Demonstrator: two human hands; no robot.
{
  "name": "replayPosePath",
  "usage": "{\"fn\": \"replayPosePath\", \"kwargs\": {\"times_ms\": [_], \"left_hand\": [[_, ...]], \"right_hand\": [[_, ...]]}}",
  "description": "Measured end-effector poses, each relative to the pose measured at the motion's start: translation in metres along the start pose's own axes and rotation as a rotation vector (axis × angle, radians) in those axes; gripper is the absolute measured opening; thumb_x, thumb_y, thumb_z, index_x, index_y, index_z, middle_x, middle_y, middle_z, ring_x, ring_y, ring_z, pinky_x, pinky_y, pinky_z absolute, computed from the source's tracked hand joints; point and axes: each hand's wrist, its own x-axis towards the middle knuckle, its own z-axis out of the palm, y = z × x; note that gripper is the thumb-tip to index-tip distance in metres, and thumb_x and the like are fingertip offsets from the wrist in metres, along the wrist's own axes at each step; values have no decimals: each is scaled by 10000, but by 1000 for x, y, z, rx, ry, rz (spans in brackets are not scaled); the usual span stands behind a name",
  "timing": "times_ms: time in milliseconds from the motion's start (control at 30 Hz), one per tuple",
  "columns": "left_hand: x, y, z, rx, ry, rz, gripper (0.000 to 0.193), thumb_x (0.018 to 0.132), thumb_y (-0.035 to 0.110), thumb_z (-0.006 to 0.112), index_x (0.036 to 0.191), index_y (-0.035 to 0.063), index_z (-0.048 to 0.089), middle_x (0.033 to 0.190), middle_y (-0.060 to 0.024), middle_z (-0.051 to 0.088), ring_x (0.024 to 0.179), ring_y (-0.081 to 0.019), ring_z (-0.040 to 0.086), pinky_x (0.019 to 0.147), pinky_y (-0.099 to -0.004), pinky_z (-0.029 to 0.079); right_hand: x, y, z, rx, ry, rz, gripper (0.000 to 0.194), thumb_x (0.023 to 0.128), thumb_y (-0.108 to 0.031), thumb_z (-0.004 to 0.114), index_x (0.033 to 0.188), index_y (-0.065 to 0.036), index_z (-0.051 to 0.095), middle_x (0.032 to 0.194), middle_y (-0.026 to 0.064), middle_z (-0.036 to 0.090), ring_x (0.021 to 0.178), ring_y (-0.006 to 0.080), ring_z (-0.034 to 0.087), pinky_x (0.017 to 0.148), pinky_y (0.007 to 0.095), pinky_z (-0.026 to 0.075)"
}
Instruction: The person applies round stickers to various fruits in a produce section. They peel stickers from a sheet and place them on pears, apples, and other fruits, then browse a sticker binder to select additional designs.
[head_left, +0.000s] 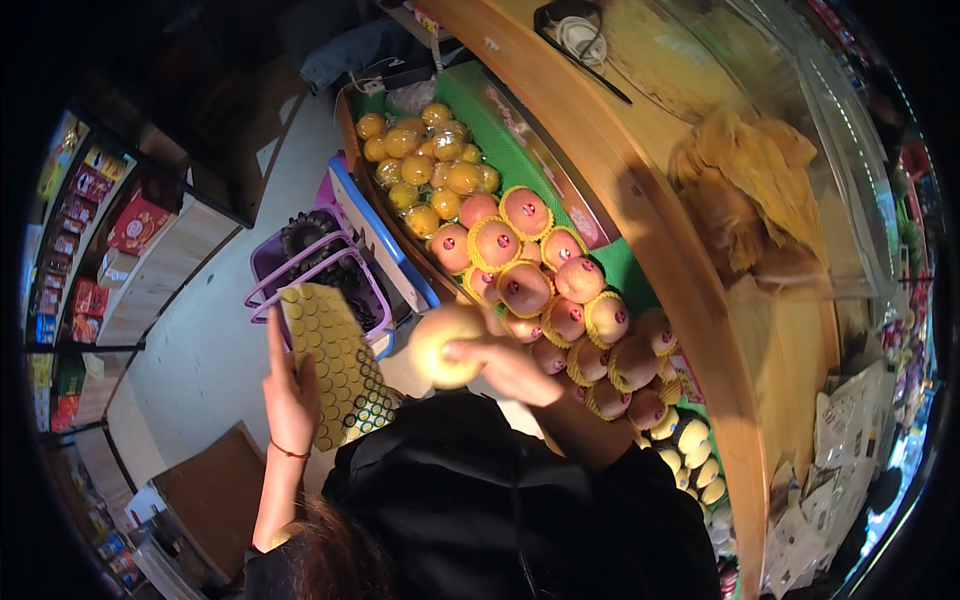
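My left hand (292, 397) grips a sheet of round fruit stickers (315, 341) by its left edge. Pale backing circles cover most of the sheet; green-and-white stickers show at its lower right. In my right hand (514, 367) is a large, pale yellow round fruit (435, 341), blurred, its exact kind unclear. That hand is in front of a display of reddish round fruits (525, 289), many in yellow foam nets and bearing small stickers. Beyond them lie orange citrus fruits (416, 169) in clear wrap.
A purple basket (259, 262) with dark contents stands on the floor left of the display, beside a blue-edged panel (382, 225). A curved wooden counter (637, 202) runs along the right. Shelves (142, 255) of packaged goods line the left; a cardboard box (217, 495) sits lower left.
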Motion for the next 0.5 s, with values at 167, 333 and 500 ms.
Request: {"fn": "replayPosePath", "kwargs": {"times_ms": [167, 333, 500], "left_hand": [[6, 1, -4, 57, -269, 583, 542, 726, -97, 509, 1242, 60, 560, 936, -198, 626, 849, -353, 635, 736, -358, 511], [6, 15, -2, -440, -541, 296, 802, 664, 226, 798, 1313, -30, 403, 1245, -200, 489, 1176, -307, 495, 1009, -374, 382], [9, 5, -8, -760, -616, 142, 953, 622, 317, 855, 1355, -9, 339, 1273, -129, 475, 1207, -213, 453, 1031, -341, 358]], "right_hand": [[-7, 70, 32, 743, -277, 645, 490, 914, -508, 460, 1215, -123, 495, 1082, 135, 609, 914, 297, 620, 702, 444, 520], [-14, 32, 76, 593, -98, 598, 576, 904, -606, 380, 1235, -147, 486, 1098, 122, 590, 886, 285, 603, 732, 444, 507], [-21, 21, 68, 307, -329, 644, 723, 878, -699, 320, 1154, -66, 531, 950, 137, 619, 753, 262, 629, 669, 398, 522]]}}
